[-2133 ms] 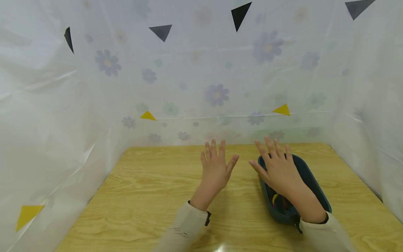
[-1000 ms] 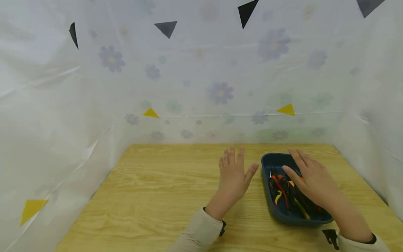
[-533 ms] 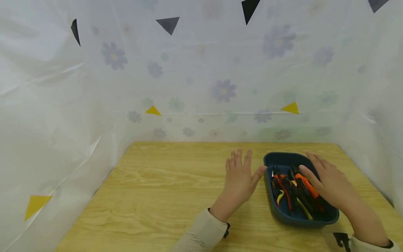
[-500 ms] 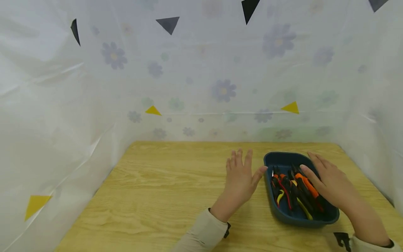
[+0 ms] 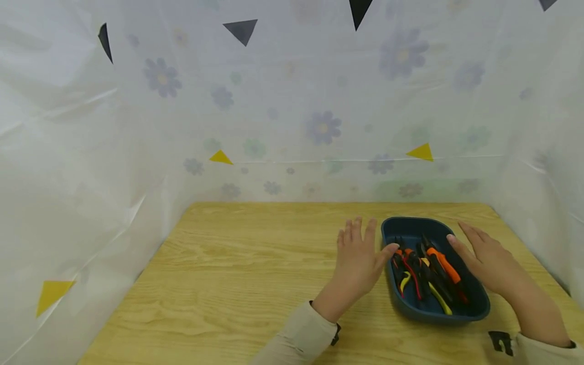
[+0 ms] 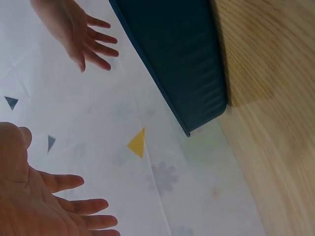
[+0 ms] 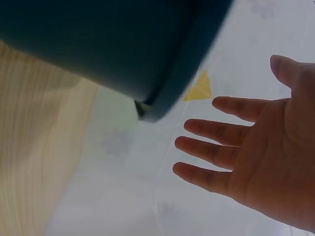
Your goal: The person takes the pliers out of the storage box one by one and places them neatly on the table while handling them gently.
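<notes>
Your left hand, right hand: fingers spread, either side of dark-blue rounded-rectangular plastic bin, apart from it. Black pliers with orange, red, yellow handle accents lie inside. Bin right of centre on wood-grain tabletop.

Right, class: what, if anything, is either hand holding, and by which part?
Nothing is held. The left hand and right hand, fingers straight, are on either side of the bin, gripping neither it nor the tools inside.
</notes>
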Demonstrator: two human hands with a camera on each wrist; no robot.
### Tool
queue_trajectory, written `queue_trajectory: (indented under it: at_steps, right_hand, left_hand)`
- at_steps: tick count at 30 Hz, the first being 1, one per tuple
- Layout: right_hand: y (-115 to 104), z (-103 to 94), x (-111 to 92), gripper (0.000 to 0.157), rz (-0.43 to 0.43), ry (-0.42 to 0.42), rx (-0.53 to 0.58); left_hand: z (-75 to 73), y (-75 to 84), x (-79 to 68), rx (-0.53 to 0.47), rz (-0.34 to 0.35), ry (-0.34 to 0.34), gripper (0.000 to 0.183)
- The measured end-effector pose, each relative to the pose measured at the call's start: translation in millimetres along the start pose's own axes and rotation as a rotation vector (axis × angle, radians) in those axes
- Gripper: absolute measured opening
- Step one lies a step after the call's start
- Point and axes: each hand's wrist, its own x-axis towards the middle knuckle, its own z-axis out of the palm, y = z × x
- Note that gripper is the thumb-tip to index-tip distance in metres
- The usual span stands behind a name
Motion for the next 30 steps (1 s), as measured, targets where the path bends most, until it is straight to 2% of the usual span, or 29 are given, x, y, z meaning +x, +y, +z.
queue_trajectory:
  at_steps: [6,14,23,30]
  right_hand:
    - [9,3.2,1,0.072,0.028,-0.037,0.022]
    - [20,10.5,3,0.07,0.011,-0.044,0.068]
    - [28,11.8,5,0.066,0.029,-0.065,-0.011]
    - [29,14.8,6,0.056,0.024,-0.053,-0.02]
  left_hand:
    - [4.3,7.3,1.6,0.018,0.013,-0.002,0.073]
    - [9.7,20.4,4.9,0.056,0.037,-0.041,0.073]
    - [16.5,28.1,7.9,0.06,0.052,-0.051,0.074]
    - [19.3,35.1,14.7,0.058,0.059,-0.052,0.075]
